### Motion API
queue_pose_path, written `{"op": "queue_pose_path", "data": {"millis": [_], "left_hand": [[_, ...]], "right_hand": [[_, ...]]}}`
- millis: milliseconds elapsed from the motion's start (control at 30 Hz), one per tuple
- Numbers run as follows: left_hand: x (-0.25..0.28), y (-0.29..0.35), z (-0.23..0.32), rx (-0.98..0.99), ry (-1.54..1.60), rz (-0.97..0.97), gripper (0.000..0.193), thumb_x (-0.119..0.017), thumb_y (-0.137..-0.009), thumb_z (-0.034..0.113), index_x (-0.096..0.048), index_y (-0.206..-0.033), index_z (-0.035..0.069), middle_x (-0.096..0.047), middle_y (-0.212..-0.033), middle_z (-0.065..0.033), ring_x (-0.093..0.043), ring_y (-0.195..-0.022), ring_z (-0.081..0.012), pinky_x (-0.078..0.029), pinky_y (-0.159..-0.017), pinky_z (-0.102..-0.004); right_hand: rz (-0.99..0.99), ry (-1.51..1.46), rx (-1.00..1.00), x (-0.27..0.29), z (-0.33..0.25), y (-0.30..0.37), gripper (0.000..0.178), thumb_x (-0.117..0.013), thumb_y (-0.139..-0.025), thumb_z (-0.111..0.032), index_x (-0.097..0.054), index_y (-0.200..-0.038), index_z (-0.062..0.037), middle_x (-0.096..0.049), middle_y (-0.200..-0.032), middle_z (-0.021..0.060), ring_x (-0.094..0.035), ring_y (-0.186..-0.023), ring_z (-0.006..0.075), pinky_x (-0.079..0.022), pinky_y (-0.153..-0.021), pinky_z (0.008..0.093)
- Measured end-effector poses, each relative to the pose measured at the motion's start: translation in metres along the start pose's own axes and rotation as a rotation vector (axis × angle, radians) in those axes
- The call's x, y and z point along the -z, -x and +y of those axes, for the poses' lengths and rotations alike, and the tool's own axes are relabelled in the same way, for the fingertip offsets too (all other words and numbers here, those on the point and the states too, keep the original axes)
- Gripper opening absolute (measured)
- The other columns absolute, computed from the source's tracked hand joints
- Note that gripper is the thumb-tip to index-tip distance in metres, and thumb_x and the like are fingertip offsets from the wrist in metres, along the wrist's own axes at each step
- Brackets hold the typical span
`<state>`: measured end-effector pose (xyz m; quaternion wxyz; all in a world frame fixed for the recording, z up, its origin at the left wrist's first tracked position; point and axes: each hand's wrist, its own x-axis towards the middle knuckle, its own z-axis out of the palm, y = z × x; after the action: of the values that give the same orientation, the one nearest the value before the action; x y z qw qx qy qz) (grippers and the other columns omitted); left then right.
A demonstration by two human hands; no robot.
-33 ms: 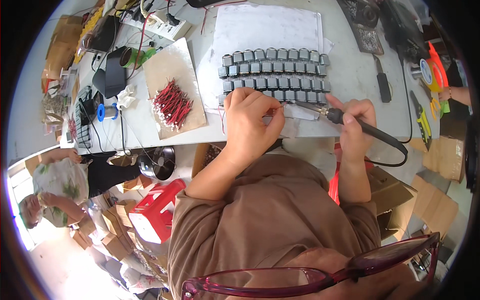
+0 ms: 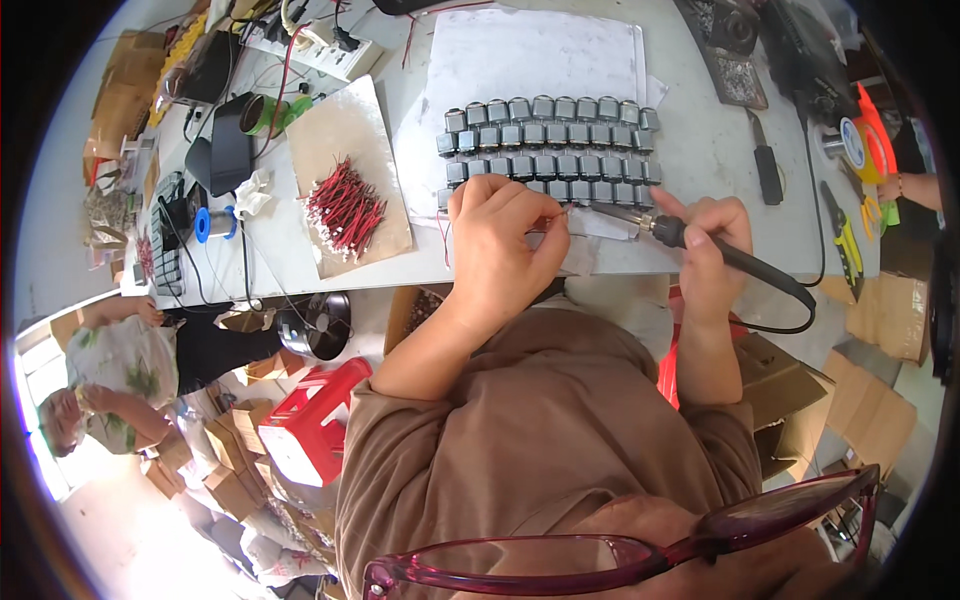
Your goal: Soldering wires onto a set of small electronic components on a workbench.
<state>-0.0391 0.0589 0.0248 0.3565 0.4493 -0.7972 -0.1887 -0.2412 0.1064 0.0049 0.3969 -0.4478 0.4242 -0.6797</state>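
My right hand (image 2: 716,245) grips the handle of a soldering iron (image 2: 668,231), its tip pointing left toward the fingers of my left hand (image 2: 510,235). Those left fingers are pinched on a thin wire close to the iron's tip; most of it is hidden by the fingers. Just beyond both hands, several rows of small grey metal-cased motors (image 2: 555,135) stand on white paper (image 2: 535,55). My left hand covers part of the nearest row. A thin red wire (image 2: 445,240) hangs at the table edge, left of that hand.
Left lies a board (image 2: 345,110) bearing a pile of red and black wires (image 2: 345,208). Beyond it are a solder spool (image 2: 215,225) and power strip (image 2: 340,60). Rightward sit a knife (image 2: 765,165), yellow-handled cutters (image 2: 848,250) and tape (image 2: 852,143). Another person (image 2: 120,350) is at far left.
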Motion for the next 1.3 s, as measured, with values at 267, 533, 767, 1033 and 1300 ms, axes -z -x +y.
{"op": "queue_pose_path", "data": {"millis": [267, 533, 767, 1033, 1300], "left_hand": [[-0.0003, -0.0014, 0.0006, 0.000, -0.033, -0.009, 0.006, -0.067, -0.067, 0.007, -0.064, -0.072, 0.010, -0.059, -0.068, 0.0008, -0.051, -0.079, -0.0204, -0.035, -0.079, -0.0354], [0.0013, -0.0024, 0.0006, -0.001, -0.037, -0.033, 0.006, -0.066, -0.067, 0.006, -0.065, -0.072, 0.010, -0.061, -0.071, 0.0011, -0.051, -0.081, -0.0213, -0.035, -0.080, -0.0356], [0.0021, -0.0037, 0.0009, 0.001, -0.047, -0.044, 0.006, -0.066, -0.067, 0.006, -0.065, -0.072, 0.010, -0.061, -0.071, 0.0003, -0.052, -0.082, -0.0224, -0.036, -0.079, -0.0362], [0.0031, -0.0046, 0.0007, 0.000, -0.050, -0.055, 0.005, -0.066, -0.067, 0.006, -0.065, -0.071, 0.010, -0.060, -0.069, 0.0001, -0.053, -0.081, -0.0229, -0.037, -0.078, -0.0367], [0.0032, -0.0051, 0.0014, 0.000, -0.062, -0.056, 0.005, -0.066, -0.067, 0.007, -0.064, -0.071, 0.010, -0.060, -0.068, 0.0004, -0.053, -0.081, -0.0227, -0.037, -0.078, -0.0366]], "right_hand": [[-0.056, 0.001, 0.011, -0.0025, -0.0019, -0.0029, 0.009, -0.052, -0.082, -0.001, -0.045, -0.084, -0.0039, -0.041, -0.068, -0.0013, -0.038, -0.061, 0.0040, -0.045, -0.096, 0.0491], [-0.069, 0.026, 0.000, -0.0033, -0.0044, -0.0041, 0.010, -0.054, -0.083, -0.002, -0.044, -0.085, -0.0045, -0.041, -0.068, -0.0019, -0.038, -0.061, 0.0039, -0.044, -0.096, 0.0479], [-0.069, 0.026, 0.000, -0.0026, -0.0044, -0.0041, 0.010, -0.054, -0.083, -0.002, -0.044, -0.085, -0.0046, -0.041, -0.067, -0.0022, -0.038, -0.061, 0.0038, -0.044, -0.096, 0.0467], [-0.098, 0.038, 0.006, -0.0031, -0.0047, -0.0041, 0.011, -0.054, -0.083, -0.001, -0.044, -0.085, -0.0047, -0.041, -0.067, -0.0023, -0.039, -0.061, 0.0039, -0.044, -0.096, 0.0468], [-0.064, 0.033, 0.013, -0.0038, -0.0037, -0.0042, 0.010, -0.053, -0.083, -0.003, -0.044, -0.085, -0.0046, -0.040, -0.067, -0.0017, -0.037, -0.061, 0.0042, -0.044, -0.096, 0.0479]]}}
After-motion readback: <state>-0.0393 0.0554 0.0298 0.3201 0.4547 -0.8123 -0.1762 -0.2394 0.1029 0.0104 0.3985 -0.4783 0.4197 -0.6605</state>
